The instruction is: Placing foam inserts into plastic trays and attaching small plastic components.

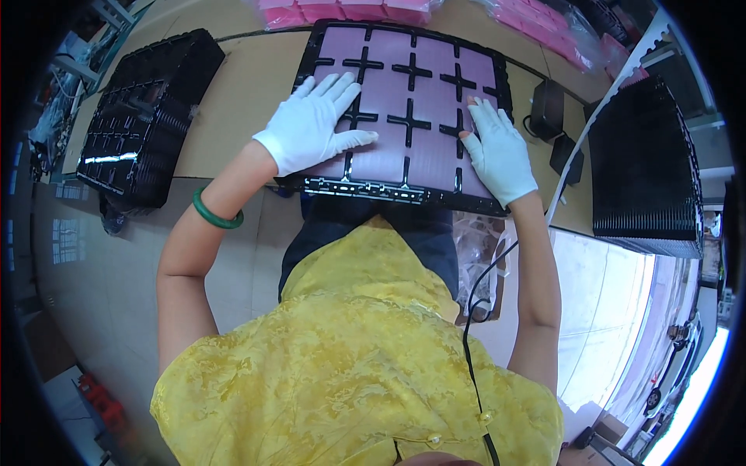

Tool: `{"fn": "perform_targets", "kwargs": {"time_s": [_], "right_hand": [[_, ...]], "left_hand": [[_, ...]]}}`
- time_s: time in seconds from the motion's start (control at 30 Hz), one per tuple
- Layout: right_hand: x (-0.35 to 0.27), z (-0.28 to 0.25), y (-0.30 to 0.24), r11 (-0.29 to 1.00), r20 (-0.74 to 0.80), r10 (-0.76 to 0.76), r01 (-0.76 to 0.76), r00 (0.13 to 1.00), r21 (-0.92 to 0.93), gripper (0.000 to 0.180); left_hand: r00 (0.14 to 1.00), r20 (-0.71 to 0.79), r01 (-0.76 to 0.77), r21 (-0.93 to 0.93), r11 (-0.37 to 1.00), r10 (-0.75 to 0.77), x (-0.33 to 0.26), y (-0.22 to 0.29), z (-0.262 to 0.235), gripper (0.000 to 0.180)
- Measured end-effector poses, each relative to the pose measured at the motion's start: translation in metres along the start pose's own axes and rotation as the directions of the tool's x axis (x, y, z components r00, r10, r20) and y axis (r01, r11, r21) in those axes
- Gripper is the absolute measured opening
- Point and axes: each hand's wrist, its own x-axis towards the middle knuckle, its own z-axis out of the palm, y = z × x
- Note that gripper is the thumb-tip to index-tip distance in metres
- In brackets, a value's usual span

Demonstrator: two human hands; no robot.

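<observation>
A black plastic tray (365,189) lies on the table in front of me, its near edge at the table's front. Pinkish-purple flat pieces (385,95) fill its compartments, with black cross-shaped dividers standing between them. My left hand (307,128), in a white glove, rests on the tray's left part with fingers stretched and thumb out to the side. On the right part lies my right hand (501,155), also gloved, its fingers extended and the thumb apart. Bare thumb and index fingertips show through the right glove. Neither hand grips anything.
A stack of black trays (144,116) stands at the left, and a taller stack (645,171) at the right. Small black boxes (548,109) with a cable sit right of the tray. Pink packs in clear plastic (342,11) lie at the back. A black cable (466,334) hangs across my front.
</observation>
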Motion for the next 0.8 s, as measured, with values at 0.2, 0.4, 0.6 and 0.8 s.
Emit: {"fn": "perform_targets", "kwargs": {"time_s": [0.2,0.4,0.6,0.8], "right_hand": [[-0.033,-0.028,-0.026,0.995,0.065,0.072,-0.076,0.995,0.068,0.061],[-0.036,-0.027,-0.040,0.996,0.006,0.022,-0.022,1.000,0.087,0.061],[-0.070,-0.039,-0.059,0.985,0.070,-0.105,0.094,0.992,0.146,0.067],[-0.059,-0.034,-0.072,0.991,0.101,-0.126,0.129,0.987,-0.020,0.064]], "left_hand": [[0.997,0.017,0.074,0.146,0.986,-0.077,-0.036,0.011,-0.010,0.091],[0.952,-0.035,-0.305,-0.090,0.948,0.303,-0.027,0.043,0.000,0.088],[0.940,0.015,-0.333,-0.192,0.923,0.342,-0.050,0.052,-0.021,0.087],[0.916,-0.064,-0.398,-0.280,0.873,0.397,-0.031,0.069,-0.001,0.089]]}}
